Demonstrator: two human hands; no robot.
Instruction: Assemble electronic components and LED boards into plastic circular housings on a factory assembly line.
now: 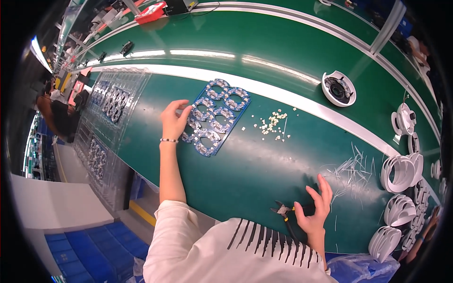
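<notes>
My left hand (pixel 174 121) hovers at the left edge of a blue panel of ring-shaped circuit boards (pixel 221 119). Its thumb and forefinger are curved with a small gap between them, and nothing shows in it. Whether the fingertips touch the panel I cannot tell. My right hand (pixel 315 207) is raised over the near right of the bench, fingers spread, holding nothing. Just left of it lies a pair of cutting pliers (pixel 283 210) with dark handles, partly hidden by the hand and my shirt. Small cream-coloured pieces (pixel 272 125) are scattered right of the panel.
Thin white strips (pixel 355 169) lie loose on the green bench (pixel 255 174). White curved housings (pixel 400 172) stand in stacks at the right. Clear trays (pixel 125 89) holding more boards sit at the left. Beyond the pale rail, a round white housing (pixel 338 88) rests on the green surface.
</notes>
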